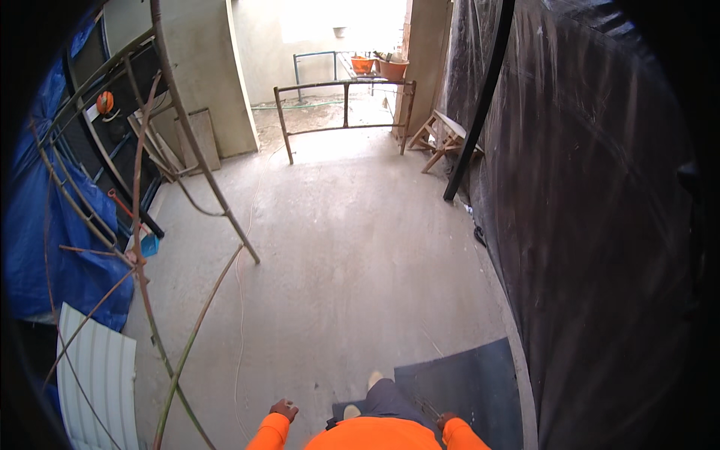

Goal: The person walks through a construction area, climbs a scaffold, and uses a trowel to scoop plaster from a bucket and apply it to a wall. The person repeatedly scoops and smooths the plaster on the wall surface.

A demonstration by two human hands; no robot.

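My left hand [284,409] shows at the bottom edge, at the end of an orange sleeve, fingers curled with nothing seen in it. Only a small part of my right hand [447,419] shows, also past an orange sleeve, over a dark flat sheet [472,375] that lies on the concrete floor [352,247]. My shoe tip [374,379] points forward at the edge of that sheet. Neither hand touches anything I can see.
A rusty curved metal frame [142,225] leans at the left, in front of a blue tarp [45,247] and a white corrugated panel [97,375]. A black plastic sheet [600,210] covers the right side. A metal railing [345,105] and wooden trestle [442,139] stand ahead. A thin cord [241,315] lies on the floor.
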